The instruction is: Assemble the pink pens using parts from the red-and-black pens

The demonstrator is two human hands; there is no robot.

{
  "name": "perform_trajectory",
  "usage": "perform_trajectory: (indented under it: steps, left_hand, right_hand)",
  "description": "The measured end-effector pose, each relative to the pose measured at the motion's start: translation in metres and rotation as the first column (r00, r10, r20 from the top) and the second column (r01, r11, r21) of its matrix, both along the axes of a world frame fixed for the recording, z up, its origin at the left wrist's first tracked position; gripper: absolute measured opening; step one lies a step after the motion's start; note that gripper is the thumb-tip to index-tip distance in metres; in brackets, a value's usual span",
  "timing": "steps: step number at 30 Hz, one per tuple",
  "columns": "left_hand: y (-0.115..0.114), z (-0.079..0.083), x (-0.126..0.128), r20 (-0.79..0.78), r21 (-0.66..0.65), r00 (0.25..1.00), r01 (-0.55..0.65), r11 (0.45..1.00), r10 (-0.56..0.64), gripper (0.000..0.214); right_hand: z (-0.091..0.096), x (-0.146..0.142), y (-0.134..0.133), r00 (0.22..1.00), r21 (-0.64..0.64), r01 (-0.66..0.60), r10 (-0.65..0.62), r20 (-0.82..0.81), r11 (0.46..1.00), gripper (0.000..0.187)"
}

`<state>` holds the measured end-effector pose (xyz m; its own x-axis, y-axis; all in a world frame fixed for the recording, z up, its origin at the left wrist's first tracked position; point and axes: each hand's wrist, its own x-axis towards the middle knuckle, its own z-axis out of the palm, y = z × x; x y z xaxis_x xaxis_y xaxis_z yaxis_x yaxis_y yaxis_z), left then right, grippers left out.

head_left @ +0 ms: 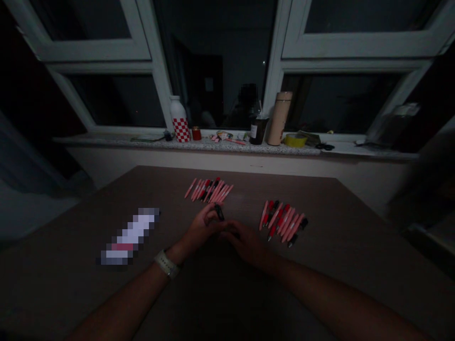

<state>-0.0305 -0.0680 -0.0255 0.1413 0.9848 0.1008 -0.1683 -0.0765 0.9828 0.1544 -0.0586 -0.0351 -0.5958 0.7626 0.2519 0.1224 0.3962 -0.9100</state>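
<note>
My left hand (204,228), with a pale watch on its wrist, is closed around a black pen (219,212) whose upper part shows above the fingers. My right hand (249,242) meets it at the pen's lower end, fingers curled and pressed together; what lies between them is hidden. Just beyond the hands, a left group of pens (209,190) lies side by side, pink ones mixed with red and black. To the right of my right hand spreads a second group of pens (282,220) in the same colours, with a black piece (292,240) at its near edge.
A blurred-out phone-like object (131,237) lies on the dark table (341,265), left of my hands. Along the windowsill (213,146) stand a checked bottle (179,121), a small red jar (196,133), a dark drink cup (258,129), a beige flask (280,118) and yellow tape (295,140).
</note>
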Motion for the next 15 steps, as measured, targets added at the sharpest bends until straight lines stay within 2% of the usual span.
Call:
perform_trajectory:
  steps: [7,12,15]
  left_hand:
    - [-0.003,0.004,0.0,0.019,-0.018,0.999,0.037,0.999,-0.037,0.067]
    - [-0.004,0.009,0.005,-0.033,-0.006,0.999,0.004,1.0,-0.004,0.064]
    - [-0.003,0.01,0.006,-0.003,-0.004,0.999,-0.044,0.999,0.043,0.062]
  right_hand:
    - [-0.004,-0.002,0.002,1.0,0.014,-0.009,0.009,0.001,1.0,0.027]
    - [-0.006,-0.001,0.003,0.999,0.013,0.007,-0.008,0.032,1.0,0.028]
    - [-0.006,-0.001,0.002,0.997,0.029,0.037,-0.039,0.066,0.999,0.034]
